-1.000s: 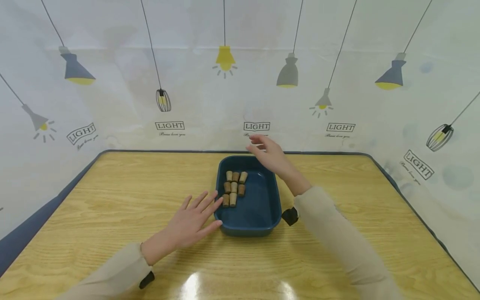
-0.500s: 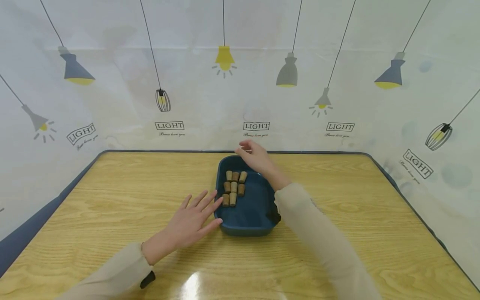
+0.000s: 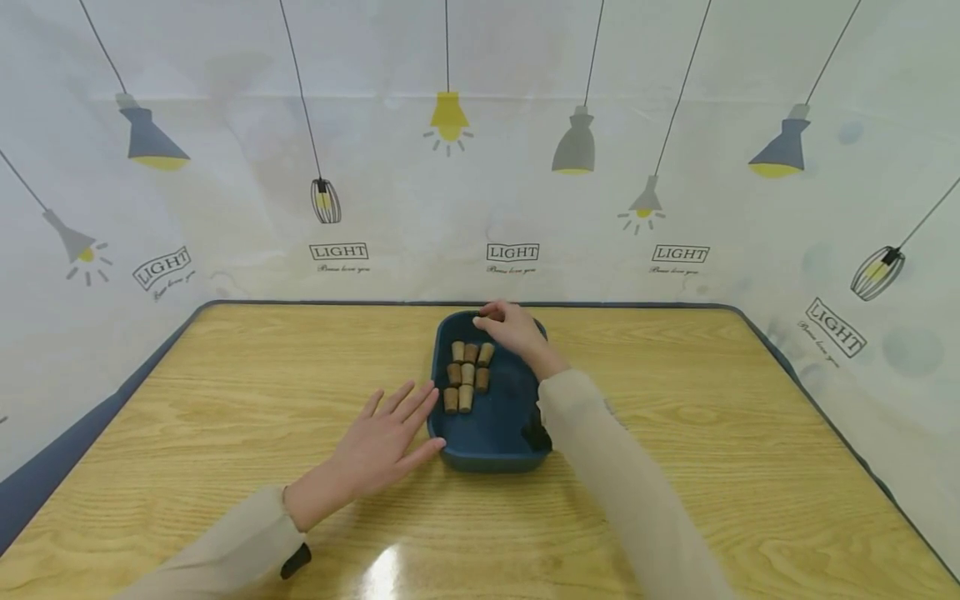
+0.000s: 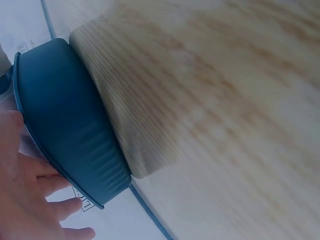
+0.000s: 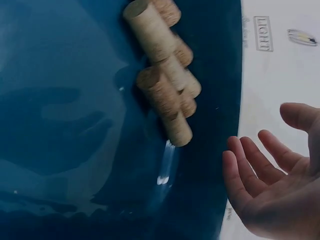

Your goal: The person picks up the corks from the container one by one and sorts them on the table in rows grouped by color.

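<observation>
A deep blue rectangular baking dish [image 3: 487, 461] stands on the table. Several tapered cork stoppers [image 3: 468, 375], some pale and some darker brown, lie in close rows along the left side of its floor. My left hand [image 3: 371, 446] is flat with spread fingers, its fingertips right at the dish's left rim. In the left wrist view those fingers reach along the rim above the outer wall. Over the far end of the dish hovers my right hand [image 3: 517, 333], beyond the corks. The right wrist view shows this hand [image 5: 275, 185] with loosely bent fingers and nothing between them.
The wooden table [image 3: 285, 358] runs back to a pale wall covering [image 3: 405, 167] printed with hanging lamps and LIGHT labels. A black wrist device [image 3: 536, 432] below the right sleeve hangs over the dish's right side.
My right hand has moved left and down, closer to the far end of the dish. My left hand stays at the left rim, and the corks have not moved.
</observation>
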Available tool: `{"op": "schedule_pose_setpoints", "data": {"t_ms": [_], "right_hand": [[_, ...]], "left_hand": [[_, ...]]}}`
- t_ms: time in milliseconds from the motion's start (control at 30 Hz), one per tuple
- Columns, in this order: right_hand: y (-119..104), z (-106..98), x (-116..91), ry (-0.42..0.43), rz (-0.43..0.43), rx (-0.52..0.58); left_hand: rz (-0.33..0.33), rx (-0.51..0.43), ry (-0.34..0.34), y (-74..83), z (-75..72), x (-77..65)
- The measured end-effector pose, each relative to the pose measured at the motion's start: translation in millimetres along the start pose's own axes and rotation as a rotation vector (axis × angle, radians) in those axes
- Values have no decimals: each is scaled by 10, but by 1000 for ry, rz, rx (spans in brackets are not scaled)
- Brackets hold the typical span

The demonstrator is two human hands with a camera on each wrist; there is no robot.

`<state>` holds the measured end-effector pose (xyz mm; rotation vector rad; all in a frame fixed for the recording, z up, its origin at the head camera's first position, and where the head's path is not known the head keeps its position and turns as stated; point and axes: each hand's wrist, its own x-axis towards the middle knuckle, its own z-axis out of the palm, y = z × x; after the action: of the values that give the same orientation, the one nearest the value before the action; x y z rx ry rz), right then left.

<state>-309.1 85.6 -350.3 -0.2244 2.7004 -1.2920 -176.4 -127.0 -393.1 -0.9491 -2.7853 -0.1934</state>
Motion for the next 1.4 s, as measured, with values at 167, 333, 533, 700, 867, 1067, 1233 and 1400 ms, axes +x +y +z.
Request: {"op": "schedule_pose_setpoints", "data": {"t_ms": [167, 333, 533, 700, 867, 1067, 1233, 1400], "right_hand": [[91, 55, 30, -41, 40, -41], [162, 83, 53, -45, 53, -121], [285, 119, 122, -54, 82, -175], [928, 329, 718, -62, -11, -222], [1422, 542, 1228, -79, -45, -275], [762, 358, 602, -77, 5, -316], [316, 207, 92, -69, -5, -324], [438, 256, 235, -56, -1, -359]], "left_hand": [[-4, -4, 3, 15, -11, -7], [-3, -19, 14, 20, -9, -9], [-5, -33, 24, 13, 1, -13], [-7, -42, 28, 20, -5, -13], [-1, -41, 38, 21, 1, -9], [0, -31, 46, 16, 7, -12], [2, -34, 52, 18, 5, -11], [-3, -29, 38, 23, 0, -10]]}}
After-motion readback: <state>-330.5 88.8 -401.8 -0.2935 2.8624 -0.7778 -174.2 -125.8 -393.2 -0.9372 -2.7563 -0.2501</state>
